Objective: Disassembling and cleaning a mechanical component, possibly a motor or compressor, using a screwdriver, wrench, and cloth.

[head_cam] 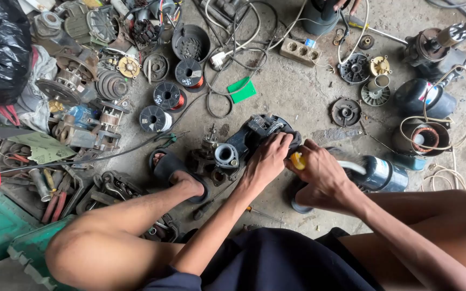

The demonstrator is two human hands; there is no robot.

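The left hand has its grip closed over the top of a dark pump housing on the concrete floor. The right hand has its grip closed on a yellow-handled tool touching the housing's right edge. The housing's long axis runs from 8 to 2 o'clock. Wire spools crowd 10 o'clock; the floor at 12 is barer.

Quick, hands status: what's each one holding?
Left hand: closed on the dark pump housing.
Right hand: closed on a yellow-handled screwdriver.
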